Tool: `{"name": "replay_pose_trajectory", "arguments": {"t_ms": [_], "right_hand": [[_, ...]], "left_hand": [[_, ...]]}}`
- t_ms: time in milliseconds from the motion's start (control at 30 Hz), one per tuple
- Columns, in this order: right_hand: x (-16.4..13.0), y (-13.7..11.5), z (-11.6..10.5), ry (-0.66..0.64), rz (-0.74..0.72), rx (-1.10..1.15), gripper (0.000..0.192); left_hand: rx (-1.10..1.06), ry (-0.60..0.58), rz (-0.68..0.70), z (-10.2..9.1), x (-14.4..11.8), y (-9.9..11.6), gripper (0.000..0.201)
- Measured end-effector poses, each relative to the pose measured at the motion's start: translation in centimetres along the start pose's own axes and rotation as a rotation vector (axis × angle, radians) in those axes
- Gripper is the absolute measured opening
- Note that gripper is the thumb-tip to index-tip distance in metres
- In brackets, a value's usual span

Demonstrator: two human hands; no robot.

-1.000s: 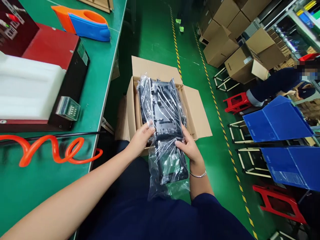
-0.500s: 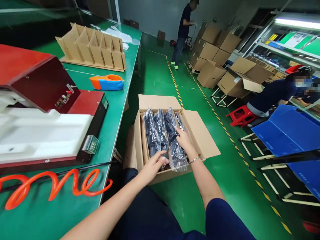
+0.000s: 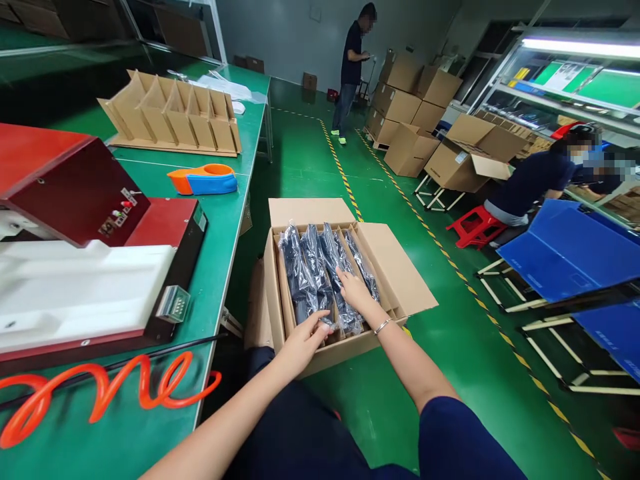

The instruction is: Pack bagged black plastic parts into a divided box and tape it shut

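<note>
Both hands are down in the open cardboard box [image 3: 395, 267] on the floor: left hand [image 3: 305, 337] pinching the near end of a bagged black part [image 3: 320, 280], right hand [image 3: 354, 290] resting flat on the next one, not gripping (slippery plastic). Tugging one bag could easily snag its neighbours and tear it.

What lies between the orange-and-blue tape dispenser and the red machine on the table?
Only bare green table separates the tape dispenser and the red machine, per the head view.
</note>
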State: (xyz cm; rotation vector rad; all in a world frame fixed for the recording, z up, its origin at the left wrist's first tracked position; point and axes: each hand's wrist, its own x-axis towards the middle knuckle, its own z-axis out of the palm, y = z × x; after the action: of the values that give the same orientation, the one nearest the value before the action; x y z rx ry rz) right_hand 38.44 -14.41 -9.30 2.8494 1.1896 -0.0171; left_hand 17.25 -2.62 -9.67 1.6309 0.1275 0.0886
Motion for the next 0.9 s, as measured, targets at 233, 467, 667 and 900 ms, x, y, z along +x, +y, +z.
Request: {"name": "replay_pose_trajectory", "arguments": {"t_ms": [233,467,667,900], "right_hand": [[0.2,-1.8,0.8,0.045,0.045,-0.043,0.069],[1.1,2.4,-0.9,0.027,0.087,-0.040,0.050],[2.2,3.6,0.2,-0.065,0.124,-0.051,0.057],[1.3,3.6,-0.4,0.044,0.119,-0.013,0.062]], "left_hand": [[0.073,0.007,0.019,0.0,-0.1,-0.2,0.051],[0.148,0.013,0.061,0.0,-0.4,0.7,0.044],[0.155,0.013,0.075,0.0,-0.4,1.1,0.040],[0.186,0.012,0.086,0.1,-0.3,1.0,0.041]]}}
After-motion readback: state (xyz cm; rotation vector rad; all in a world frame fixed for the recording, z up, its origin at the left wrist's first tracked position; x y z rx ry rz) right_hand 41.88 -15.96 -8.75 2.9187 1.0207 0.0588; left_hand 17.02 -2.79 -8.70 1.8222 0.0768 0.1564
